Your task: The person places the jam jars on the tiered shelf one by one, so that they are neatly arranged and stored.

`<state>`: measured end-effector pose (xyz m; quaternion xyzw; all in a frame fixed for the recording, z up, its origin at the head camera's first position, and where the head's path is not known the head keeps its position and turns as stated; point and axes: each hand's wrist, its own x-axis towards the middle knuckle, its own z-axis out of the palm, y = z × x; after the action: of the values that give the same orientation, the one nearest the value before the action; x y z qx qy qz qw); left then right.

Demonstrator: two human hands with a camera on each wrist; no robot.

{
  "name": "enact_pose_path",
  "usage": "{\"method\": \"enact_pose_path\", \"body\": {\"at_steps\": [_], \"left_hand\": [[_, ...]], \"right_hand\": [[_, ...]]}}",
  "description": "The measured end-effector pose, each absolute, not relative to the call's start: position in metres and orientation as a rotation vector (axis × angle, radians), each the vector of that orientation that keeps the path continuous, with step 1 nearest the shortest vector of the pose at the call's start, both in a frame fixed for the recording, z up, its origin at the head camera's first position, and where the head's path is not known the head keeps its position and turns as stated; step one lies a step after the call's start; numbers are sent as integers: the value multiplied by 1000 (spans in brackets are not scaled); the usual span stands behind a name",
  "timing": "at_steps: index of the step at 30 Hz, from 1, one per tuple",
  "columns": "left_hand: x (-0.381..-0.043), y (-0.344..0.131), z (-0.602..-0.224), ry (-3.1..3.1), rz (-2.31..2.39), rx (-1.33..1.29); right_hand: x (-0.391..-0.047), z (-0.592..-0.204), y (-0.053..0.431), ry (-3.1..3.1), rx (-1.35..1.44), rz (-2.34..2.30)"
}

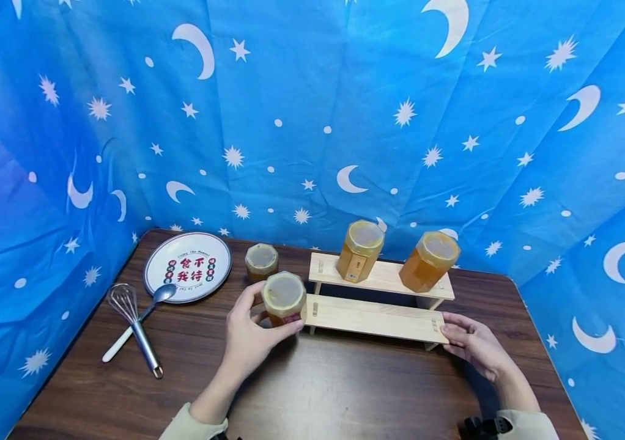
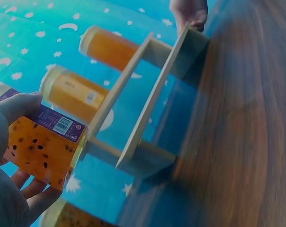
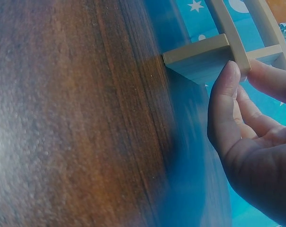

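My left hand [image 1: 252,333] grips a short jar [image 1: 284,296] beside the left end of the wooden two-tier rack [image 1: 373,319]. In the left wrist view that jar [image 2: 41,149] shows orange contents with dark seeds and a purple label. At the rack's lower right corner, my right hand [image 1: 474,345] pinches the end of the lower board between thumb and fingers, as the right wrist view shows on the board's end [image 3: 240,59]. Two taller amber jars stand on the upper board: a left jar [image 1: 360,252] and a right jar [image 1: 430,261].
Another short jar [image 1: 261,263] stands on the table behind the held one. At the left lie a white plate [image 1: 186,287] with red characters, a whisk [image 1: 144,342] and a spoon [image 1: 122,344] crossing under it. Blue patterned cloth [image 1: 312,122] hangs behind the table.
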<state>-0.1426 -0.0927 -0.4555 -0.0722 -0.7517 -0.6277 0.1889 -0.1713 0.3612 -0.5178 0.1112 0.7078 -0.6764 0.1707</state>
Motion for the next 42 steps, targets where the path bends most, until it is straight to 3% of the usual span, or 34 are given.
{"method": "enact_pose_path", "body": {"at_steps": [12,42], "left_hand": [[-164,-53,-488,-2124,-1821,-318],[-183,80,-502,-2312,-1788,-494]], "right_hand": [[-171,-517,361,2008,315,-1931],[-170,-519,361,1987,304,-1965]]}}
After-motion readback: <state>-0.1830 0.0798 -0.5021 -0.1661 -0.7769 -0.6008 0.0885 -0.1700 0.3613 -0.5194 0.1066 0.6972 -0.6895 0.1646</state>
